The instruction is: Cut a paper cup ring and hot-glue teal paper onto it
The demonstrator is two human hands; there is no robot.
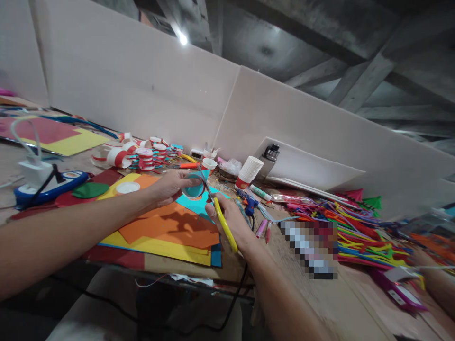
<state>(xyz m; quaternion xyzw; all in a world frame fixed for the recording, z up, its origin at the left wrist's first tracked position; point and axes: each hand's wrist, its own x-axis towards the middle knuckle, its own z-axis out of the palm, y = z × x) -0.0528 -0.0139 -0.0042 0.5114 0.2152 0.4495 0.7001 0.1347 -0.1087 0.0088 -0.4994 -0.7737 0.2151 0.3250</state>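
My left hand [172, 185] pinches a piece of light-blue paper [201, 177] together with a round white-rimmed piece [192, 186], which looks like a paper cup part. In my right hand [231, 219] are scissors with yellow handles [225, 226]. Their blades [206, 183] point up and away from me, right at the blue paper's edge; whether they are cutting into it I cannot tell. Below both hands lie orange sheets [170, 227], a yellow sheet [192, 254] and another light-blue sheet [194, 205].
Striped red-and-white cup pieces [145, 158] stand behind my left hand. Beyond my right hand are stacked paper cups [250, 171], a blue glue gun [250, 202] and markers [262, 229]. Colourful pipe cleaners [366, 237] and another person's arm [433, 274] are at right; a blue power strip [50, 188] sits left.
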